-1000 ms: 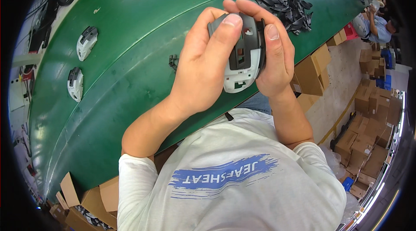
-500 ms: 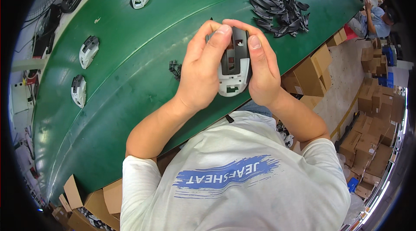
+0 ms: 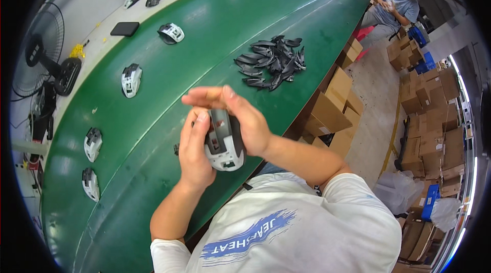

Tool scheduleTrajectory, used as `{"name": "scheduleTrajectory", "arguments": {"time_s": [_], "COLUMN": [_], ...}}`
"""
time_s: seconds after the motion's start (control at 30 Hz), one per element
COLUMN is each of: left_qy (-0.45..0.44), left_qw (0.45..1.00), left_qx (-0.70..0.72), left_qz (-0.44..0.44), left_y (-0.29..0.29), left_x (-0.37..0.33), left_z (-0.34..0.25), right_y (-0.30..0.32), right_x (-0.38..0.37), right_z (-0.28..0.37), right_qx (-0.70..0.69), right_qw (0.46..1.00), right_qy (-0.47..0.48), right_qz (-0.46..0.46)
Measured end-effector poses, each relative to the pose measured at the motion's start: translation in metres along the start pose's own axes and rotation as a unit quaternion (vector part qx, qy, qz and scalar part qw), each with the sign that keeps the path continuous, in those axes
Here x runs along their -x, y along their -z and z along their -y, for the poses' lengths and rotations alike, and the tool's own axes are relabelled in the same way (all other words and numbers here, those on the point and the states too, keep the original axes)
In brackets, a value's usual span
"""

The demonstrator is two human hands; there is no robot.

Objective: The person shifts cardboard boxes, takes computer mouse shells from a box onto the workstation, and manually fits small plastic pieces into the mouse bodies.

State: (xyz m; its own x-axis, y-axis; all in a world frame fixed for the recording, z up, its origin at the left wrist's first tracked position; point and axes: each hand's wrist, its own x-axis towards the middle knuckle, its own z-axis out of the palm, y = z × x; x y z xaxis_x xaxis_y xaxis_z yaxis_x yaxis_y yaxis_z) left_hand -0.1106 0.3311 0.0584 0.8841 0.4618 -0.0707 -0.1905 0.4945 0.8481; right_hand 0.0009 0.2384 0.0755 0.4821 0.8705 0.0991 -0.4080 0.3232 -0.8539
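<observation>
A white and dark grey computer mouse shell (image 3: 227,156) is held between my two hands above the green table. My left hand (image 3: 195,153) is closed along its left side, the thumb at the upper edge. My right hand (image 3: 249,124) cups its right side and far end. The right fingers reach over the far end toward the left, and the right thumb is raised off the top. Rectangular openings show in the shell's top and near end. A small black part (image 3: 176,149) lies on the table, partly hidden behind my left hand.
Similar mouse shells (image 3: 131,80) stand spaced along the left of the green table (image 3: 153,170). Beyond my hands lies a pile of black curved plastic parts (image 3: 271,63). Open cardboard boxes (image 3: 332,104) line the right edge. A fan (image 3: 51,63) stands far left; a co-worker (image 3: 396,4) sits far right.
The view has swung, so the scene sits differently. My right hand has shifted, its fingers now stretched across the far end and its thumb lifted from the shell. The shell remains between my hands.
</observation>
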Motion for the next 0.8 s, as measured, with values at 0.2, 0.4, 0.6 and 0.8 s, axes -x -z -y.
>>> {"name": "scheduleTrajectory", "arguments": {"time_s": [0.2, 0.4, 0.6, 0.8], "left_qy": [-0.141, -0.116, -0.291, -0.225], "left_qw": [0.98, 0.991, 0.937, 0.946], "left_qx": [-0.139, -0.033, -0.027, -0.233], "left_qz": [-0.009, -0.055, -0.192, -0.006], "left_y": [-0.002, -0.004, 0.0, -0.019], "left_x": [0.004, -0.007, -0.019, -0.009], "left_z": [-0.004, -0.012, 0.004, 0.019], "right_y": [-0.007, -0.006, -0.016, 0.008], "right_x": [0.007, -0.015, 0.002, -0.007], "right_z": [-0.005, -0.012, -0.007, 0.001], "right_qx": [0.095, 0.057, -0.038, -0.074], "right_qw": [0.991, 0.994, 0.996, 0.993], "right_qy": [0.089, 0.086, 0.032, 0.085], "right_qz": [0.02, 0.032, 0.073, -0.034]}}
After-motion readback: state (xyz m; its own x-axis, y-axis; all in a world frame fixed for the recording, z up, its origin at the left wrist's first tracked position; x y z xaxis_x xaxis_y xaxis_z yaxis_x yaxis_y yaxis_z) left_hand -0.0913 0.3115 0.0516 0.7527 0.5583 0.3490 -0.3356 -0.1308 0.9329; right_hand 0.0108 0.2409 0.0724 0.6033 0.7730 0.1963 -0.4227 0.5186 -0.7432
